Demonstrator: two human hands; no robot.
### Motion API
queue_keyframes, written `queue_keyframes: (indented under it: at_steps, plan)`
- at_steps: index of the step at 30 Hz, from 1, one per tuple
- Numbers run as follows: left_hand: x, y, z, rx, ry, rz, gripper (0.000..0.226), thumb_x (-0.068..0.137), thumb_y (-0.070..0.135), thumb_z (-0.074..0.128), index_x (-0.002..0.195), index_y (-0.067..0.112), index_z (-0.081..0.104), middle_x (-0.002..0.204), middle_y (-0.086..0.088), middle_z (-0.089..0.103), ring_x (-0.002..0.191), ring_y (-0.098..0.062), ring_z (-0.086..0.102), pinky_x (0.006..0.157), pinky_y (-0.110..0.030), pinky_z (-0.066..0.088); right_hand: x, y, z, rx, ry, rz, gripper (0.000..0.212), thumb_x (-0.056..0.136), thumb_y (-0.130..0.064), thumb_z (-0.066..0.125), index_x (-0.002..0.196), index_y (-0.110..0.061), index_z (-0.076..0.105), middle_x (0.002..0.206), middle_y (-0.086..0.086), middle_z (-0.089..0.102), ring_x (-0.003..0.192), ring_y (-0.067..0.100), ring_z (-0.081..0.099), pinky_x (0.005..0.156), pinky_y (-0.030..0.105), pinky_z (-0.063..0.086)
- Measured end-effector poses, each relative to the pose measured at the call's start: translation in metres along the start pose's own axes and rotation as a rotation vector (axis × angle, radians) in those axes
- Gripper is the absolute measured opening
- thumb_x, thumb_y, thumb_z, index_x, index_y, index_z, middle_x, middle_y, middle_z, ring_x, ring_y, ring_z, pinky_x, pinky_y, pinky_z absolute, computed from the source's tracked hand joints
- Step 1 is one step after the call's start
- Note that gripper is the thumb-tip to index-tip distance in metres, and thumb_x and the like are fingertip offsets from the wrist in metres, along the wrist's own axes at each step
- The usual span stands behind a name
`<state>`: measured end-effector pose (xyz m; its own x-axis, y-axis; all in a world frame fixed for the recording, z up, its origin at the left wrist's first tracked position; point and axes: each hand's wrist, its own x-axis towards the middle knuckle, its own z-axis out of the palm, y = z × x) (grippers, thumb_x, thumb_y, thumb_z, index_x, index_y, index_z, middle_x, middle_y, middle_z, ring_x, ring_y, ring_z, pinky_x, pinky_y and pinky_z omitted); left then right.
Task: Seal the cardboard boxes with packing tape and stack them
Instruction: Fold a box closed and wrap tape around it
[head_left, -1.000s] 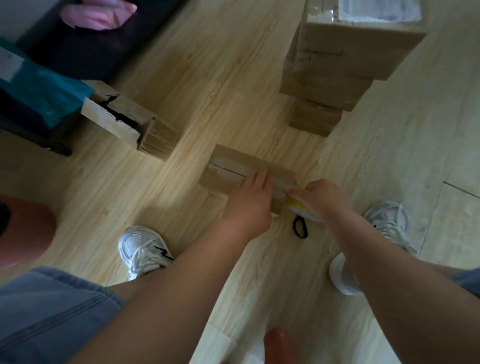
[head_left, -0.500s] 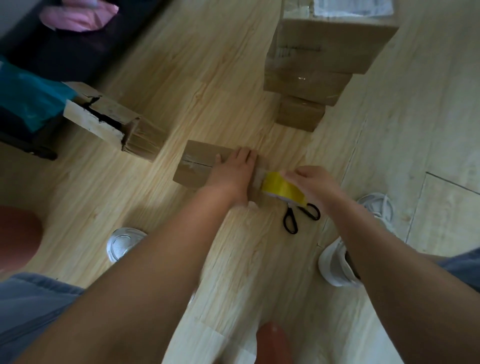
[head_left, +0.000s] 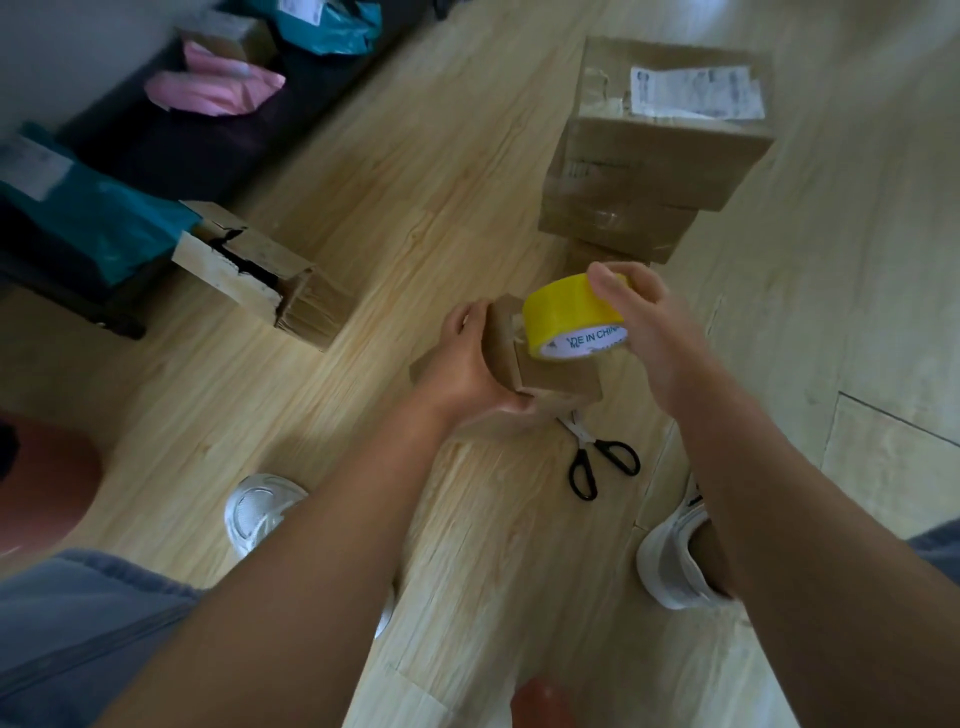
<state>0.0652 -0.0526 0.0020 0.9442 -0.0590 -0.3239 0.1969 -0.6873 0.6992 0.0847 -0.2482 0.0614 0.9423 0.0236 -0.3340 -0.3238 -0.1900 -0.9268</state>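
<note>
Progress: stack (head_left: 649, 166) of at least 3 boxes stands, with glossy tape visible on the middle one. Box (head_left: 556, 379) in hand looks mid-seal, so roughly mid-task. Left to do: finish this strip, cut it, put the box on the stack. After that comes the torn box (head_left: 260, 270), well left of the stack, flaps gaping and untaped.

Now: box sits just in front of the stack on the person's side, tilted up off the floor (head_left: 415, 156). Left hand (head_left: 467, 364) grips its left side, fingers curled over the far edge. Right hand (head_left: 649, 332) holds the yellow roll (head_left: 566, 312) over the box's upper end, fingers clamped on the roll, thumb on top. A strip from roll to box seems likely but is too blurred to confirm. Scissors (head_left: 597, 462) lie on the floor in front of the stack, past the box, untouched.

Versus 0.5 s ago: box lay flat on the floor under a flat left palm, now it is tipped up and gripped. Roll was low at the box's right end, now it is raised over it. Scissors are in the same spot.
</note>
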Motion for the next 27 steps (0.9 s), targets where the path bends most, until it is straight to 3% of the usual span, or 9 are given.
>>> queue_keyframes:
  at_steps: [10,13,14,16,17,19,21,25,27]
  plan:
    - [-0.013,-0.011,-0.006,-0.186,0.040,-0.036,0.135,0.060,0.041,0.091,0.158,0.030,-0.001,0.163,0.013,0.004,0.147,-0.005,0.013,0.113,-0.030,0.027,-0.001,-0.015,0.036,-0.138,-0.090,-0.073,0.031,0.087,-0.058,0.066,0.106,-0.034,0.067,0.094,-0.014,0.065,0.088,0.003,0.064,0.074,0.024,0.048]
    - [-0.014,-0.020,-0.012,-0.201,0.136,-0.001,0.109,0.066,0.027,0.091,0.154,0.026,0.026,0.153,0.003,0.028,0.132,-0.005,0.033,0.095,-0.006,0.029,-0.002,-0.019,0.045,-0.184,-0.138,-0.085,0.035,0.093,-0.057,0.058,0.117,-0.032,0.066,0.099,-0.016,0.064,0.092,-0.002,0.061,0.073,0.019,0.044]
    - [-0.014,-0.025,-0.015,-0.212,0.161,0.006,0.097,0.068,0.022,0.090,0.149,0.024,0.037,0.146,0.002,0.035,0.122,-0.002,0.036,0.085,0.003,0.027,0.000,-0.018,0.045,-0.175,-0.139,-0.086,0.037,0.097,-0.054,0.054,0.123,-0.030,0.065,0.104,-0.016,0.065,0.096,-0.002,0.061,0.079,0.021,0.046]
    - [-0.016,-0.033,-0.022,-0.258,0.180,-0.011,0.078,0.070,0.020,0.089,0.137,0.019,0.050,0.136,0.001,0.040,0.114,0.000,0.039,0.077,0.007,0.029,0.004,-0.014,0.040,-0.129,-0.062,-0.063,0.039,0.102,-0.046,0.048,0.132,-0.025,0.061,0.116,-0.012,0.066,0.110,0.005,0.060,0.097,0.032,0.049]
    - [-0.016,-0.036,-0.026,-0.288,0.182,-0.028,0.074,0.069,0.025,0.090,0.133,0.019,0.053,0.135,0.001,0.041,0.115,-0.002,0.042,0.082,0.002,0.034,0.006,-0.012,0.036,-0.109,0.011,-0.042,0.037,0.104,-0.041,0.047,0.133,-0.025,0.061,0.121,-0.010,0.065,0.115,0.008,0.059,0.103,0.036,0.048]
    - [-0.016,-0.042,-0.030,-0.357,0.172,-0.030,0.077,0.059,0.044,0.091,0.124,0.018,0.060,0.135,-0.004,0.051,0.117,-0.010,0.055,0.095,-0.028,0.051,0.009,-0.003,0.027,-0.106,0.134,0.026,0.033,0.105,-0.033,0.047,0.134,-0.025,0.060,0.127,-0.011,0.062,0.120,0.011,0.056,0.106,0.038,0.046]
    - [-0.015,-0.050,-0.031,-0.421,0.173,-0.023,0.078,0.055,0.053,0.090,0.119,0.018,0.065,0.127,-0.011,0.060,0.113,-0.019,0.063,0.093,-0.048,0.055,0.008,0.009,0.024,-0.156,0.131,0.125,0.033,0.104,-0.026,0.050,0.137,-0.025,0.057,0.128,-0.008,0.059,0.121,0.013,0.054,0.102,0.034,0.045]
    - [-0.021,-0.049,-0.033,-0.564,0.159,0.018,0.058,0.065,0.023,0.088,0.117,0.010,0.068,0.112,-0.008,0.073,0.105,-0.022,0.069,0.090,-0.048,0.057,-0.002,0.032,0.030,-0.108,-0.051,0.262,0.024,0.095,-0.033,0.066,0.118,-0.030,0.063,0.125,-0.006,0.063,0.118,0.014,0.058,0.104,0.034,0.046]
    - [-0.023,-0.049,-0.029,-0.618,0.144,0.002,0.053,0.068,0.014,0.086,0.117,0.009,0.068,0.110,-0.007,0.074,0.103,-0.021,0.070,0.089,-0.045,0.058,-0.006,0.038,0.036,-0.034,-0.099,0.270,0.036,0.093,-0.033,0.070,0.126,-0.023,0.062,0.119,-0.008,0.064,0.109,0.012,0.062,0.102,0.031,0.049]
